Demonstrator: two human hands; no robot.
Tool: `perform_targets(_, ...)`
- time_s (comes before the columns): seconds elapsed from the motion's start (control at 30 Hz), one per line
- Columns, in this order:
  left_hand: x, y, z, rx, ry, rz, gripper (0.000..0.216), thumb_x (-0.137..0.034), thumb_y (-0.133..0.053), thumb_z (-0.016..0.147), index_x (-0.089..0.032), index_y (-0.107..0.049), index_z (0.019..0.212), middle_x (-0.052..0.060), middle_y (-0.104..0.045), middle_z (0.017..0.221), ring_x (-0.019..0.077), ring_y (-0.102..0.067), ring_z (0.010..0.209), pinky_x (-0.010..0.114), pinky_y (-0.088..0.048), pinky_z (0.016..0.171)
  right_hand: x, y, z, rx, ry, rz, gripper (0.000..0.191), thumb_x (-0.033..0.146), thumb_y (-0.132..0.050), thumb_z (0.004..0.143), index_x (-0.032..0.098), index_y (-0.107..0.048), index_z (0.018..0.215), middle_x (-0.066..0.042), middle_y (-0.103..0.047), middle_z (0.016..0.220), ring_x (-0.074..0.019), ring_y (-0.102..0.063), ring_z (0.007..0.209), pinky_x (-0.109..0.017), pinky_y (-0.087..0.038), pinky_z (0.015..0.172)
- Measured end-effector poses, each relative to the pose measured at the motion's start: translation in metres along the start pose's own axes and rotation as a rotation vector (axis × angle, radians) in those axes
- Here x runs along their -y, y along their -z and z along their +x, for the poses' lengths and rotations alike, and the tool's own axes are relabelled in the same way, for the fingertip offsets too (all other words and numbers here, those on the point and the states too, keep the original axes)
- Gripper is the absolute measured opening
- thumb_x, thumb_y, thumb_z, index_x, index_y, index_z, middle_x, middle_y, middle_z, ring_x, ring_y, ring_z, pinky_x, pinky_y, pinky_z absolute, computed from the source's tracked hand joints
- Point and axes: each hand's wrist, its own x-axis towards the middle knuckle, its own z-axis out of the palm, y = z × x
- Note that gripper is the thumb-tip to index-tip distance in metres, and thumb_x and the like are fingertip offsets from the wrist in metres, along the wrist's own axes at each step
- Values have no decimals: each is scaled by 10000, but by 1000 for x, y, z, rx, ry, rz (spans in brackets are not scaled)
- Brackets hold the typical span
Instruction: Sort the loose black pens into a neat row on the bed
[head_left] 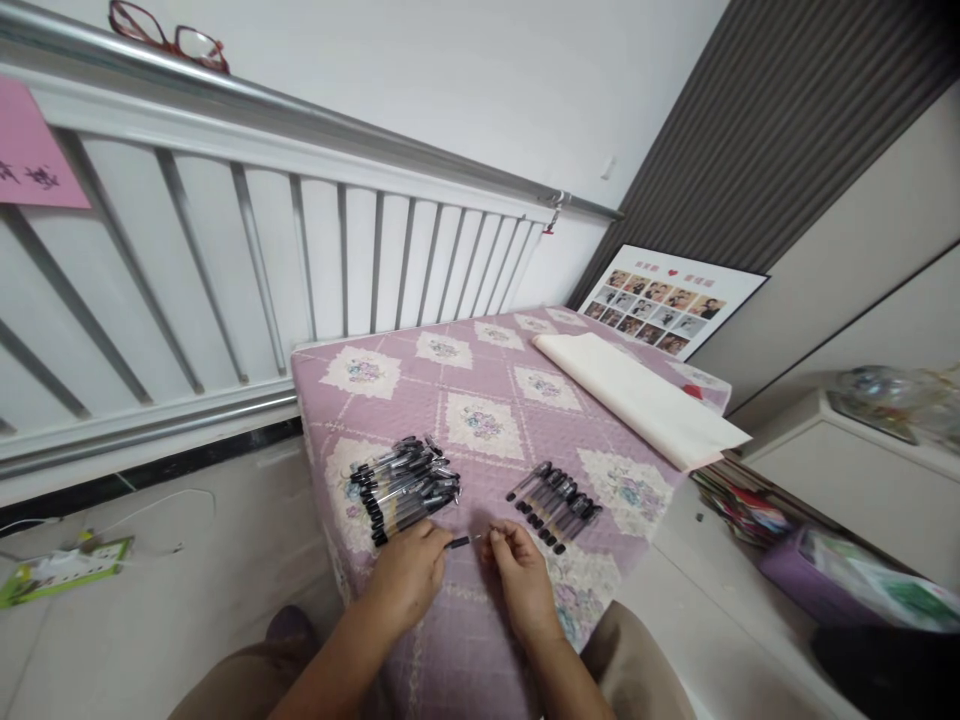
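Note:
My left hand (409, 575) is closed on a pen (457, 542), whose black end sticks out to the right past the fingers. Thumb and fingertips of my right hand (520, 578) are pinched together just off the pen's tip. Whatever small thing they hold is too small to make out. Beside my left hand lies a heaped pile of clear-barrelled pens (405, 487) with black ends. A neater row of capped pens (555, 506) lies slanted beyond my right hand. Both groups rest on a purple flowered cloth (495, 480).
A cream sheet (637, 395) lies folded at the cloth's right side. Behind it leans a framed photo board (667, 300). A white radiator (390, 260) runs along the wall, with glasses (169, 38) on top. A purple container (817, 580) stands at the right; a power strip (67, 572) lies on the floor.

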Motion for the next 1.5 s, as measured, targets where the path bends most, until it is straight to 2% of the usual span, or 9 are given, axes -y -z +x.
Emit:
perform_targets(0.1,1,-1,0,-25,-8,-15,319,-138,-437,839,-261,-602,1083,32,-607,1009,180,-562,966,285,-407,867,3,-1,0,-7,-19,67,234,429,-635,744,223,-544,808,22,-558,690,-145,-518,620,-258,-438,583)
perform_targets(0.2,1,-1,1,-38,-3,-13,268,-173,-444,854,-259,-619,1038,26,-616,977,180,-569,945,284,-412,843,4,-1,0,-38,-5,34,235,429,-652,734,218,-550,757,33,-517,680,-129,-480,604,-247,-439,581)
perform_targets(0.33,1,0,2,-34,1,-15,209,-235,-449,879,-249,-630,981,21,-619,945,175,-577,910,274,-416,815,2,0,1,-46,-36,37,246,424,-678,705,216,-577,790,31,-520,698,-120,-460,587,-238,-425,556)
perform_targets(0.63,-2,4,2,-24,22,3,195,-256,-448,887,-247,-633,950,17,-626,916,174,-587,878,272,-419,783,-1,2,2,73,-28,57,259,413,-704,697,207,-613,826,25,-571,639,-126,-493,584,-239,-397,568)
perform_targets(0.9,0,5,2,-15,7,-37,203,-244,-445,880,-233,-638,941,20,-627,916,165,-581,877,261,-418,791,4,4,1,115,6,-56,270,430,-709,687,198,-637,808,-1,-606,709,-146,-522,651,-256,-419,627)
perform_targets(1.1,0,8,2,11,-13,-43,194,-239,-460,872,-226,-643,932,25,-625,909,169,-580,875,263,-420,790,9,7,0,208,3,-155,289,465,-699,678,204,-653,794,-4,-616,716,-165,-532,681,-268,-426,661)
perform_targets(1.5,1,8,4,13,-5,-47,171,-223,-491,846,-225,-651,906,22,-625,912,169,-576,876,262,-413,784,15,8,0,311,-42,-144,217,403,-694,705,204,-642,774,26,-592,690,-137,-511,658,-241,-398,644)
